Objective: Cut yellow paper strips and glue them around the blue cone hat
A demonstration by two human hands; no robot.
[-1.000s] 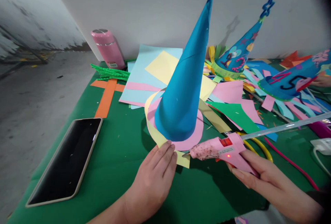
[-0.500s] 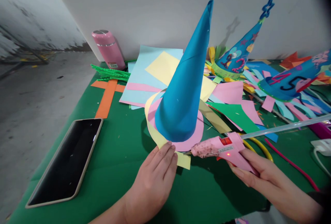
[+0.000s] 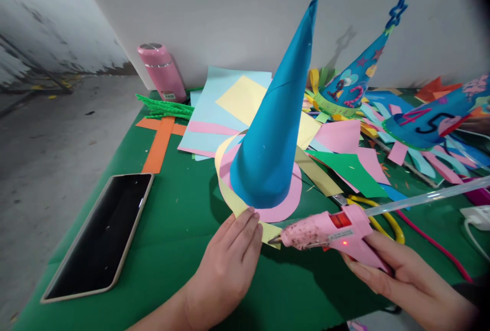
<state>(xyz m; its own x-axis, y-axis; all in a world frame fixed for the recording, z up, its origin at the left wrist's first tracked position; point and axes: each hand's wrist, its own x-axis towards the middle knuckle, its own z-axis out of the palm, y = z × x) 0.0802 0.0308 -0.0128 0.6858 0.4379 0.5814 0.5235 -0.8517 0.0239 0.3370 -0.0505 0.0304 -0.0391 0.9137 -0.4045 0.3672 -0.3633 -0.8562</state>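
Observation:
A tall blue paper cone [image 3: 273, 132] stands on a round pink paper brim [image 3: 294, 193]. Along the brim's left and front edge curves a pale yellow paper strip [image 3: 234, 199], its free end jutting out to the right. The fingers of my left hand [image 3: 231, 264] lie together over the strip at the front of the brim, pinching it there; my thumb is hidden. My right hand [image 3: 398, 264] grips a pink hot glue gun [image 3: 325, 231] with a red light lit and a clear glue stick in its back. Its metal nozzle is over the strip's free end.
A phone [image 3: 101, 239] lies on the green table at left, near orange strips [image 3: 157, 147], green pipe cleaners [image 3: 164, 108] and a pink bottle [image 3: 163, 72]. Behind are paper sheets [image 3: 214, 96] and decorated cone hats [image 3: 350, 78]. Yellow-handled scissors [image 3: 398, 229] lie beyond the glue gun.
The glue gun has moved slightly down and right, its nozzle shifting from the brim's edge onto the strip's free end. My left hand stays in place on the strip.

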